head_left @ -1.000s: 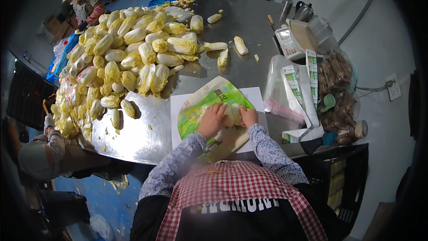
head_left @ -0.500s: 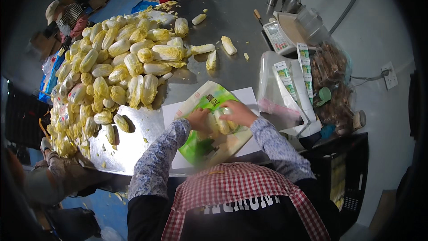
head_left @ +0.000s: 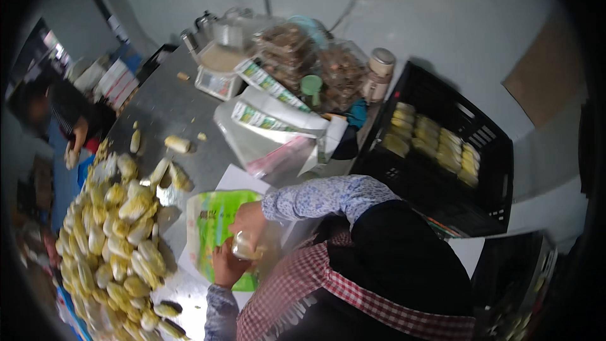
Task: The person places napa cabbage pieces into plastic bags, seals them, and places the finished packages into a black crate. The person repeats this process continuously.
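Over one bag [head_left: 216, 224]: left hand [head_left: 230, 265], right hand [head_left: 251, 220], one pale bundle [head_left: 242, 247].

Holding pale piece [head_left: 242, 246], probably cabbage, between left hand [head_left: 228, 266] and right hand [head_left: 250, 220] over green wrapper [head_left: 218, 215] on white sheet [head_left: 235, 179].

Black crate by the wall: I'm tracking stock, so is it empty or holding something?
Not empty: rows of yellow bundles lie inside the black crate, below its rim. How deep they go, I cannot tell.
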`<state>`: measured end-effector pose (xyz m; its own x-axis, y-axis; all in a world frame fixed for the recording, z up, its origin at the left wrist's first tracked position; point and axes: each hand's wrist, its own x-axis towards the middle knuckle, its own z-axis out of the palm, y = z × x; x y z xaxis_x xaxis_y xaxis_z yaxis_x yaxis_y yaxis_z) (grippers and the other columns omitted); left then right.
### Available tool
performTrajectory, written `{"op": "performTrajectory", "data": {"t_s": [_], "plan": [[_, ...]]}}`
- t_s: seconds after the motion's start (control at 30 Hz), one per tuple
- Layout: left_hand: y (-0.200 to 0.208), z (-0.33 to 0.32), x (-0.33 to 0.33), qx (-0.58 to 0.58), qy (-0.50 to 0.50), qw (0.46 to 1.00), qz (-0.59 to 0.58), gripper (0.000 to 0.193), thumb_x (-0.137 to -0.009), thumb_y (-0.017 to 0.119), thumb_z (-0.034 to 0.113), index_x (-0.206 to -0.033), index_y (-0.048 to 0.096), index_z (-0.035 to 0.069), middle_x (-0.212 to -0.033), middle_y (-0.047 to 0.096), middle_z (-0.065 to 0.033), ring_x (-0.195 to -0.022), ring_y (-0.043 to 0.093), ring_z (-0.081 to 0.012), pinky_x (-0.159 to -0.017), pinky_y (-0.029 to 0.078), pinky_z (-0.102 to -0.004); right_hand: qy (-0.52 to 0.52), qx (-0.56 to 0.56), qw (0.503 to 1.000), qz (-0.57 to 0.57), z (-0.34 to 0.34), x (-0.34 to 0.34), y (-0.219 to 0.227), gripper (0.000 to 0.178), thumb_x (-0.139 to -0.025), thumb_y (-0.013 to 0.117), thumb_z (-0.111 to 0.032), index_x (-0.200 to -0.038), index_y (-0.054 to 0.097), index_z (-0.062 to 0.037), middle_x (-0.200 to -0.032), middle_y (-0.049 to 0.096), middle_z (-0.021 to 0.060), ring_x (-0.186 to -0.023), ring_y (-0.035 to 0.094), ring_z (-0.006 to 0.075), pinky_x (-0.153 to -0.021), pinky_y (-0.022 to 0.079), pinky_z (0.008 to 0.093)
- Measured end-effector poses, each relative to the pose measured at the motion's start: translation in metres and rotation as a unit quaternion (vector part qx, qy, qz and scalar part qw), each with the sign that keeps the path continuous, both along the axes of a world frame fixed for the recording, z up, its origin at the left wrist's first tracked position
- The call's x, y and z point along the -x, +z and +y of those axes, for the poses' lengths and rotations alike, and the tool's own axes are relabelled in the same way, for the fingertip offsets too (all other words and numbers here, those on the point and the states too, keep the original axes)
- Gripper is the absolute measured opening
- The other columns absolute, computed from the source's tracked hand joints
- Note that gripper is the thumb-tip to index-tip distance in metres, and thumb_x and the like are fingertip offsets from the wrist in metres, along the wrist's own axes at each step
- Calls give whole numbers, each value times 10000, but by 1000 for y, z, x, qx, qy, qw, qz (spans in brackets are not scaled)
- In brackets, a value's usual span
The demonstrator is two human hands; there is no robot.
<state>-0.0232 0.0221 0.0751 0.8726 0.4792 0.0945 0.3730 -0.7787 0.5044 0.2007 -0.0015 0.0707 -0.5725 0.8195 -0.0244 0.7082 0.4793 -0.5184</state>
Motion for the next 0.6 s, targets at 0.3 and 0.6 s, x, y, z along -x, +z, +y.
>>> {"op": "performTrajectory", "data": {"t_s": [0.3, 0.6], "plan": [[117, -13, -104, 623, -149, 764, -76, 888, -499, 914, 210, -1220, 462, -45, -1105, 611, -102, -1015, 591, -193, -893, 472, -326, -247, 103, 748, 608, -137, -111, 101, 423, -944, 486, -346, -1276, 444, -86, -1043, 581, 84, -862, 562, 143, -739, 471, 289], [124, -154, -263, 636, -422, 646, -8, 593, -905, 473, 476, -1284, 416, 23, -1154, 546, -154, -1092, 525, -268, -875, 467, -425, -451, -54, 546, 704, -297, -134, 154, 507, -854, 639, -160, -1293, 433, -15, -1128, 587, 72, -965, 585, 162, -778, 520, 315]]}}
